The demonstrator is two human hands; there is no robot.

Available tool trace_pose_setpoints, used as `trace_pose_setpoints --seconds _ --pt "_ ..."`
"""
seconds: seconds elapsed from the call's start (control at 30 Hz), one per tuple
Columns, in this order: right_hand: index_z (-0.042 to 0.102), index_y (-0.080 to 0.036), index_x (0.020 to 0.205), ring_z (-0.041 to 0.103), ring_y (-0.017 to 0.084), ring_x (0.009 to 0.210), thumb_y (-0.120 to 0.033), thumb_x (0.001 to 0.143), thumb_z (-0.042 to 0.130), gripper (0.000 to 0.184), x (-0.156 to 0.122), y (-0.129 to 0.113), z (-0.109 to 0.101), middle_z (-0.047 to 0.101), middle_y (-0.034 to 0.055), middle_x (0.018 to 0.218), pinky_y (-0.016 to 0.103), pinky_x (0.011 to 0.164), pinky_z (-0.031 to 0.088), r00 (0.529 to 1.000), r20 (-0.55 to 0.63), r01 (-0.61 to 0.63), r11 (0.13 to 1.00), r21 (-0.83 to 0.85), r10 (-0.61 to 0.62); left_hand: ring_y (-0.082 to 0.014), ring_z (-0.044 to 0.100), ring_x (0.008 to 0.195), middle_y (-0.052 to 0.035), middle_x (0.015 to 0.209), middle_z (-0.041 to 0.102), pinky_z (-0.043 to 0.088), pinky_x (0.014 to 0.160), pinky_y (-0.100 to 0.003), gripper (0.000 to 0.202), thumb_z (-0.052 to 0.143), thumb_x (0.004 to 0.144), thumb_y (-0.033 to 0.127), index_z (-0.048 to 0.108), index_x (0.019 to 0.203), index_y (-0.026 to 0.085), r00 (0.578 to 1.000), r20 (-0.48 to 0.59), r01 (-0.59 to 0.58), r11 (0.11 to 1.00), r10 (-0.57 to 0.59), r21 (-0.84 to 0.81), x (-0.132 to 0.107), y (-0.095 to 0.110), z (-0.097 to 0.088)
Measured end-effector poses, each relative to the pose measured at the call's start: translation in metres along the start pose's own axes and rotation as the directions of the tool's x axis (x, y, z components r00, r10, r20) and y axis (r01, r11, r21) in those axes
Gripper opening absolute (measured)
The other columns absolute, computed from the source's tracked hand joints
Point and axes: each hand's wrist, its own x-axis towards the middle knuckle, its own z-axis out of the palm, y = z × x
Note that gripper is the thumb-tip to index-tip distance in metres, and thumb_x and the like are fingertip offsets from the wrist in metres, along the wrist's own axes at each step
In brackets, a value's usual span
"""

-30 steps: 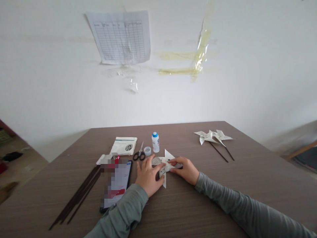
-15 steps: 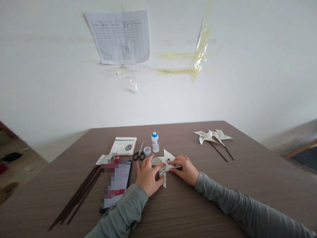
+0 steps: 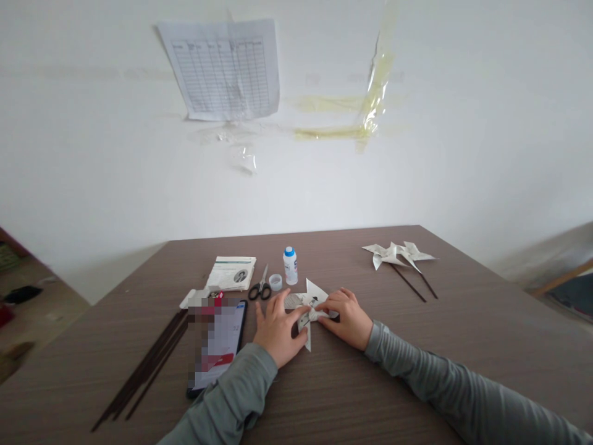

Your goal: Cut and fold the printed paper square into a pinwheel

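**Two hands on a thin paper pinwheel**

While the paper pinwheel [image 3: 309, 315] lies flat on the worktop [image 3: 417, 364], both hands are on it. It sits just in front of the glue bottle [image 3: 290, 266], on the side nearer the person. The left hand [image 3: 277, 330] is spread open and presses down on the paper. The right hand [image 3: 348, 318] has its fingertips [image 3: 324, 307] pinched together on the folded middle.

I think the paper is very light and bendy. It could rip or crease if pulled hard. The pointed flaps look floppy, so the middle, where the folds meet, seems the best place to hold. Wet glue there could make it slippery, but I cannot see any.

Left of the glue bottle lie a small cap [image 3: 275, 282] and scissors [image 3: 260, 287], close to the hands. Further left are a phone [image 3: 217, 346] and dark sticks [image 3: 148, 364]. Right of the bottle, well apart, lie finished pinwheels [image 3: 398, 254]. Most open room is on the near side, toward the worktop's front edge.
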Motion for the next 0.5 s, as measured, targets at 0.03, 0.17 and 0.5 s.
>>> trace_pose_setpoints --seconds 0.03,0.17,0.5 --pt "0.1 -0.039 0.114 0.092 0.037 0.107 -0.028 0.105 0.096 0.015 0.0001 -0.0006 -0.0004 0.092 0.0049 0.099 0.075 0.138 0.062 1.0 0.001 -0.002 1.0 -0.003 0.002 -0.0533 0.055 0.186 -0.0137 0.198 0.065 0.035 0.153 -0.095 0.056 0.091 0.105 0.035 0.097 0.159 0.048 1.0 0.006 -0.003 1.0 0.003 0.006 0.0004 0.0 0.0001" --pt "0.1 -0.039 0.116 0.093 0.037 0.11 -0.028 0.105 0.095 0.017 0.0004 -0.0028 -0.0018 0.093 0.0053 0.101 0.078 0.141 0.059 1.0 0.018 -0.016 1.0 -0.014 0.016 -0.0538 0.054 0.186 -0.0114 0.198 0.067 0.035 0.155 -0.091 0.056 0.094 0.103 0.033 0.098 0.156 0.051 1.0 0.019 0.002 1.0 -0.002 -0.003 0.0015 0.0006 -0.0016" --pt "0.098 -0.039 0.111 0.092 0.037 0.107 -0.027 0.103 0.096 0.014 0.0007 -0.0025 -0.0007 0.091 0.0045 0.097 0.076 0.137 0.063 1.0 -0.004 -0.011 1.0 0.0 0.011 -0.0574 0.055 0.186 -0.0105 0.202 0.063 0.035 0.154 -0.093 0.055 0.095 0.103 0.034 0.098 0.154 0.053 1.0 0.017 0.006 1.0 -0.005 -0.002 0.0023 -0.0004 -0.0017"
